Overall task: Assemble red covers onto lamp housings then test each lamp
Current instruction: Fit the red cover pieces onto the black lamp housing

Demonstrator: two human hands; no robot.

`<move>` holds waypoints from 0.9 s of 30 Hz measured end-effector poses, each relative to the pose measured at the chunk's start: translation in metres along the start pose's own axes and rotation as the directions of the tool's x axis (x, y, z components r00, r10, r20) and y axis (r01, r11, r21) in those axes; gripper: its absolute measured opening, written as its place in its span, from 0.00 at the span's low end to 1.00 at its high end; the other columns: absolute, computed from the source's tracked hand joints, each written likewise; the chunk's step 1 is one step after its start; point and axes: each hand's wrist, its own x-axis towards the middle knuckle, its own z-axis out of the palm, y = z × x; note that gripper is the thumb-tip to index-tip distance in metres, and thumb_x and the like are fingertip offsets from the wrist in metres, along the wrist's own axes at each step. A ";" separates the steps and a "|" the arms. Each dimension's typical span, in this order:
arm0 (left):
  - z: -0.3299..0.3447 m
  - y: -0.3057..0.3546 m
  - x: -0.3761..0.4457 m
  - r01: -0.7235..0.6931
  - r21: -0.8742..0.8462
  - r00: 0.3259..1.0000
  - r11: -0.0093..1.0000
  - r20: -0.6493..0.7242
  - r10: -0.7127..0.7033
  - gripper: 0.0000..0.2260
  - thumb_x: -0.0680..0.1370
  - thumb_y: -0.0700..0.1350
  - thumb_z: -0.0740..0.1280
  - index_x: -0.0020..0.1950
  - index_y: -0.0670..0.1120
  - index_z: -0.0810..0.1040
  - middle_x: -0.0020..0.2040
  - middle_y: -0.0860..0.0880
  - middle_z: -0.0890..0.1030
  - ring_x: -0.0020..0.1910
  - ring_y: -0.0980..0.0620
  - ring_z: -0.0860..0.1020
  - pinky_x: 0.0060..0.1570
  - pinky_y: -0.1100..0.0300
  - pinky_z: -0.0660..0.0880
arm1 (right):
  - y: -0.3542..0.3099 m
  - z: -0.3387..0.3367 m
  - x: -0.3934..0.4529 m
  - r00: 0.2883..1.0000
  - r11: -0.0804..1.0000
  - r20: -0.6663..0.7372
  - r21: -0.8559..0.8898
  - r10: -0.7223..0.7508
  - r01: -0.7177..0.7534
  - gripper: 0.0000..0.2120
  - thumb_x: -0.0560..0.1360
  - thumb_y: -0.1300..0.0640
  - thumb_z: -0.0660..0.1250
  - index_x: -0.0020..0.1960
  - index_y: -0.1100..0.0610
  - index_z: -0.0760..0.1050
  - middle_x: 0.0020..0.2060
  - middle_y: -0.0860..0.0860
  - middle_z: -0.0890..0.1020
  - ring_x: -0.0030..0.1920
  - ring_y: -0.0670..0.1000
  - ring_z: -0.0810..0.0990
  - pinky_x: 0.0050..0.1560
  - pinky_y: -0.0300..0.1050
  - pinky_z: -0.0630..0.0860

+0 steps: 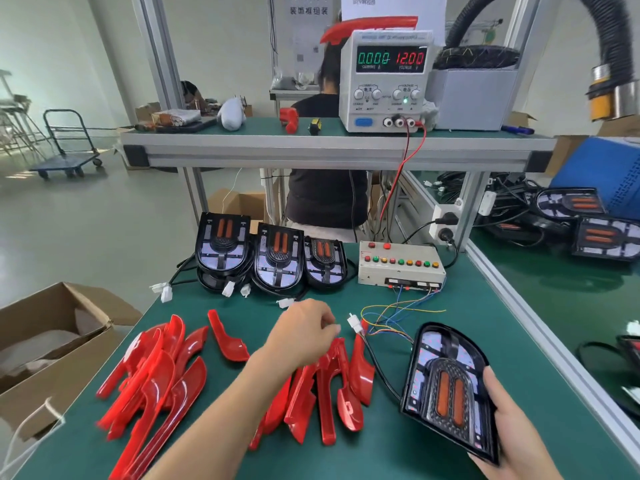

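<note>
Lamp housing [450,393] gripped at its right edge by the right hand [512,420], low over the tabletop [398,455].
Its white connector [355,323] is approached by the left hand [304,336], fingers curled, seemingly holding nothing. Red covers [152,375] are piled left, 3 housings [277,258] stacked behind. The thin coloured tester wires [391,317] could be snagged, or the one-sidedly held housing dropped.
</note>
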 end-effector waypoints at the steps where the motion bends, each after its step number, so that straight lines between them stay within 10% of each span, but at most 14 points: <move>1: 0.001 -0.004 -0.001 -0.004 0.062 1.000 0.998 0.024 0.003 0.13 0.78 0.52 0.69 0.57 0.46 0.83 0.54 0.49 0.84 0.57 0.49 0.80 0.57 0.55 0.76 | 0.000 -0.001 0.001 1.000 1.000 -0.008 0.017 -0.004 0.005 0.25 0.83 0.42 0.59 0.60 0.62 0.83 0.56 0.63 0.85 0.48 0.63 0.87 0.37 0.59 0.85; 13: 0.033 -0.003 -0.001 -0.015 0.492 0.997 0.871 0.067 -0.021 0.17 0.78 0.54 0.68 0.60 0.44 0.76 0.61 0.44 0.74 0.62 0.42 0.74 0.57 0.50 0.73 | 0.003 -0.005 0.001 0.996 0.997 -0.068 -0.057 -0.051 0.047 0.24 0.81 0.40 0.61 0.61 0.59 0.82 0.55 0.63 0.86 0.50 0.66 0.86 0.55 0.59 0.78; 27: -0.029 0.026 -0.007 -0.151 -0.123 0.977 0.981 -0.167 0.129 0.09 0.74 0.50 0.72 0.48 0.49 0.74 0.41 0.53 0.82 0.41 0.51 0.80 0.45 0.50 0.78 | 0.007 0.000 -0.003 1.000 1.000 0.001 -0.004 -0.013 0.013 0.26 0.82 0.41 0.57 0.67 0.61 0.79 0.60 0.63 0.84 0.57 0.65 0.85 0.54 0.61 0.81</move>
